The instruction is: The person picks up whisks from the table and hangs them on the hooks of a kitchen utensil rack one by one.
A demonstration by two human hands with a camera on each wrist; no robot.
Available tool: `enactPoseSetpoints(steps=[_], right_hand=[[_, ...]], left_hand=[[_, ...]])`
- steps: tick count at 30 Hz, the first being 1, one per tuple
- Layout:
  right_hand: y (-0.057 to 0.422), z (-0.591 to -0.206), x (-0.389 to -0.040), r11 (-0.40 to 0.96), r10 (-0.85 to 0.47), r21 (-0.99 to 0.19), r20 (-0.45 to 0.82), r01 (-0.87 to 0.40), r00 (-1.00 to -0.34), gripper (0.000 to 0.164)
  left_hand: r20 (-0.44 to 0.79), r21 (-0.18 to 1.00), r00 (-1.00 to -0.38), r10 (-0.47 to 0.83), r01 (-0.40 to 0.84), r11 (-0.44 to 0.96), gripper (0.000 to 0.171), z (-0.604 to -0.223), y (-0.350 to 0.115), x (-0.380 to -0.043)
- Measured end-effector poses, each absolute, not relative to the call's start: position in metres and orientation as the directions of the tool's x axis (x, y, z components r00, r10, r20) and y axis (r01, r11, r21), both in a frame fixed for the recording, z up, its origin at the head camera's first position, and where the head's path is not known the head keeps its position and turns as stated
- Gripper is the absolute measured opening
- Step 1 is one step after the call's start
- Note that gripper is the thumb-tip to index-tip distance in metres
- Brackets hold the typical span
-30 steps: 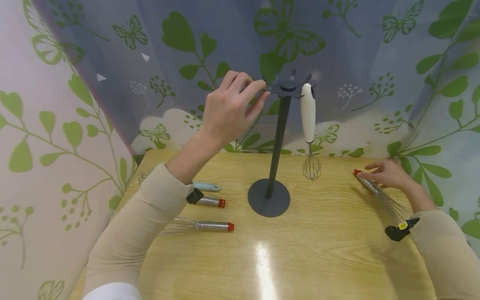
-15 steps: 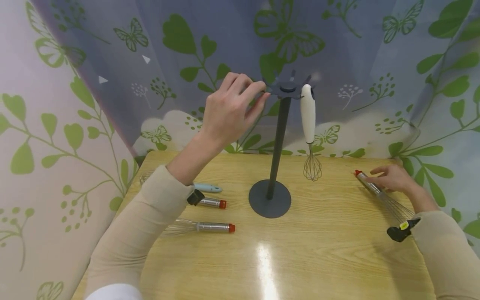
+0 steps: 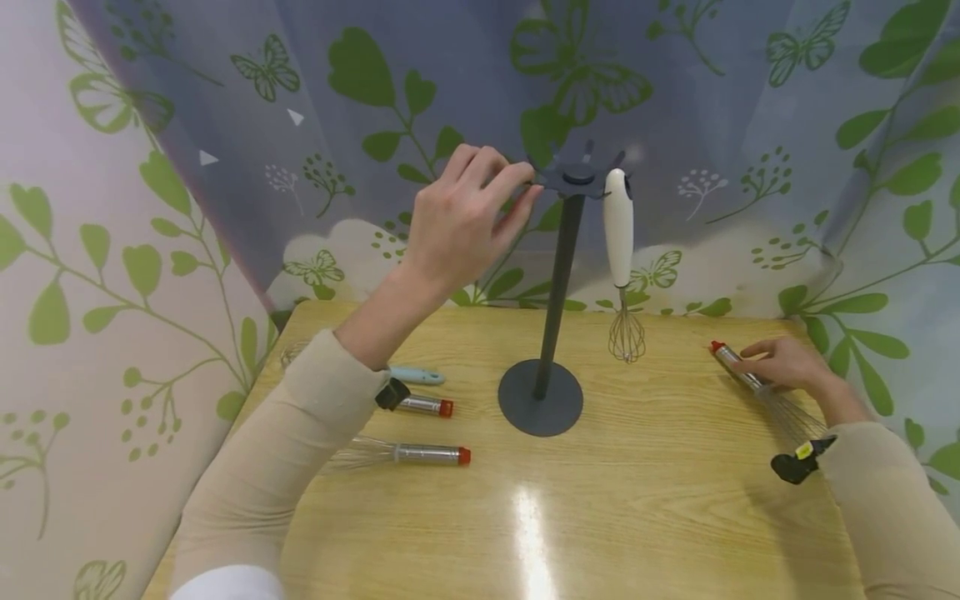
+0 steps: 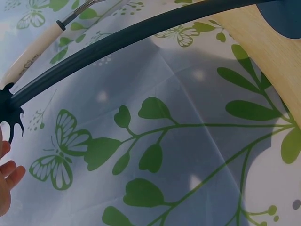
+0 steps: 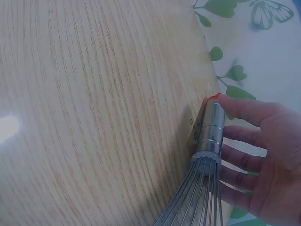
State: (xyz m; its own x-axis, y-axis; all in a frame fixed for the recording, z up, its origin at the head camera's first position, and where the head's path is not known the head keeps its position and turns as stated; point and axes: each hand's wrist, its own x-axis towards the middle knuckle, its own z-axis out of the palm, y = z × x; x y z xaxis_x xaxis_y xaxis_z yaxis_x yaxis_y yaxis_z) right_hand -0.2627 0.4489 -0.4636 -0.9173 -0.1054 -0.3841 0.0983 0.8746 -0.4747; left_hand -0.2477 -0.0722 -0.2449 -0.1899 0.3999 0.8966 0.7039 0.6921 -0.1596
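My left hand point(image 3: 465, 217) pinches the edge of the hooked top of a dark grey utensil stand point(image 3: 557, 292) between thumb and fingers. From a hook on the stand's right side hangs a small whisk with a white handle point(image 3: 618, 233), its wires down. At the table's right side lies a steel whisk point(image 5: 211, 134) with a red end cap. My right hand point(image 3: 787, 367) is beside its handle. In the right wrist view, the fairly straight fingers point(image 5: 242, 155) reach the handle's side, and the top digit is at the red cap.
On the left of the wooden table point(image 3: 637, 517) lie two red-tipped steel whisks, the nearer whisk point(image 3: 429, 454) and the farther whisk point(image 3: 425, 406). Behind them is a light blue handle point(image 3: 417, 376). My left forearm partly covers these. Patterned curtain point(image 3: 420, 75) borders the table behind and at the sides.
My right hand has come down slightly and nearer the steel whisk's handle. The left hand keeps its place on the stand, and the white-handled whisk hangs as before.
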Motion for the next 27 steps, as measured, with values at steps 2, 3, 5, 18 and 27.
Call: enactPoseSetpoints(steps=[2,3,5,18,27], right_hand=[[0.450,-0.464,-0.263,0.874,-0.106,-0.475,-0.387,0.100,-0.916,0.075],[0.450,-0.465,-0.264,0.873,-0.107,-0.478,-0.388,0.101,-0.915,0.075],[0.450,-0.466,-0.264,0.870,-0.107,-0.482,-0.390,0.104,-0.915,0.074],[0.451,-0.476,-0.270,0.868,-0.132,-0.494,-0.338,0.056,-0.932,0.065],[0.453,-0.480,-0.271,0.867,-0.152,-0.496,-0.327,0.033,-0.933,0.063]], left_hand=[[0.896,-0.163,-0.189,0.401,0.701,0.695,0.028,-0.245,-0.072,-0.248],[0.897,-0.164,-0.189,0.401,0.699,0.696,0.028,-0.245,-0.072,-0.248],[0.897,-0.166,-0.187,0.400,0.695,0.699,0.028,-0.245,-0.071,-0.248],[0.903,-0.165,-0.183,0.389,0.687,0.707,0.028,-0.245,-0.071,-0.249],[0.904,-0.176,-0.177,0.390,0.676,0.715,0.028,-0.246,-0.071,-0.250]])
